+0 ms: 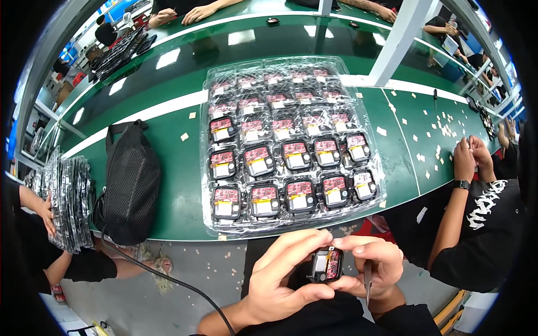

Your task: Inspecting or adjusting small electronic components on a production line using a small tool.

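Observation:
My left hand (286,280) grips a small black electronics case (320,275) in front of my chest, thumb below and fingers above. Inside the case show a silver-grey block, a yellow strip and a red circuit board. The fingertips of my right hand (376,263) pinch the other side of the same case. Tweezers (367,280) are tucked in the right hand, their metal tip pointing down. Just beyond my hands, a clear plastic tray (210,215) holds rows of similar cases (264,200), with a clear sheet covering the far rows.
A black mesh bag (131,179) lies left of the tray on the green bench (179,168). A black cable (174,277) runs down from it. Stacked plastic trays (70,196) stand far left beside a person. Another person (471,213) works at right, near scattered paper bits (445,130). A metal post (400,47) rises behind.

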Demonstrator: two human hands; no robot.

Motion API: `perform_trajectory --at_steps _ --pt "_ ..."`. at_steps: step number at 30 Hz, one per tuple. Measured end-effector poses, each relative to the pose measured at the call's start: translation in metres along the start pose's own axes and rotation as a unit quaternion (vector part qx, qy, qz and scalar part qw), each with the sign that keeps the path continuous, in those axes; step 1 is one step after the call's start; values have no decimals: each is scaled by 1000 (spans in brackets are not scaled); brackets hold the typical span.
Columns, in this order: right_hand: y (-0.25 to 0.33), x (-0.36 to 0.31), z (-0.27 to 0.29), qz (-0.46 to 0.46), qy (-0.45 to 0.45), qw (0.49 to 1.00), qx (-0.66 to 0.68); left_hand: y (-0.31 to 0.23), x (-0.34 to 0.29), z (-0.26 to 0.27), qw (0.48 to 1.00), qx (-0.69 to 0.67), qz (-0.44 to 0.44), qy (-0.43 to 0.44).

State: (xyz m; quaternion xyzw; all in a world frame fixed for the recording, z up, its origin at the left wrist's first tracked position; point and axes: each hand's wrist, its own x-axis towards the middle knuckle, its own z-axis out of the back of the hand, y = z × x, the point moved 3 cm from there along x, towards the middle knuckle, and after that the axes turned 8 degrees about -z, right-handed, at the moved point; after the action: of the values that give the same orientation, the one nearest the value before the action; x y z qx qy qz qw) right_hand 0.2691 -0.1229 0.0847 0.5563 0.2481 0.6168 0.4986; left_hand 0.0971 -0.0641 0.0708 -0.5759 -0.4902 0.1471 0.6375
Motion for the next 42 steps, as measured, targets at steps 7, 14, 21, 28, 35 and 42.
perform_trajectory --at_steps 7,14,21,28,35,42 --pt "-5 -13 -8 -31 6 999 -16 9 -16 5 981 -177 15 -78" --pt "-1 -3 -14 99 -21 957 -273 13 -18 8 977 -177 34 -111" --pt "-5 -9 -13 107 -62 946 -300 14 -17 6 981 -147 56 -112" --pt "-5 -8 -13 135 -64 939 -311 18 -19 2 974 -211 28 -74" --pt "-7 -5 -9 82 -55 964 -248 20 -18 2 977 -197 27 -78" --pt "-10 -4 -2 31 -33 974 -221 21 -18 -2 986 -152 29 -62"
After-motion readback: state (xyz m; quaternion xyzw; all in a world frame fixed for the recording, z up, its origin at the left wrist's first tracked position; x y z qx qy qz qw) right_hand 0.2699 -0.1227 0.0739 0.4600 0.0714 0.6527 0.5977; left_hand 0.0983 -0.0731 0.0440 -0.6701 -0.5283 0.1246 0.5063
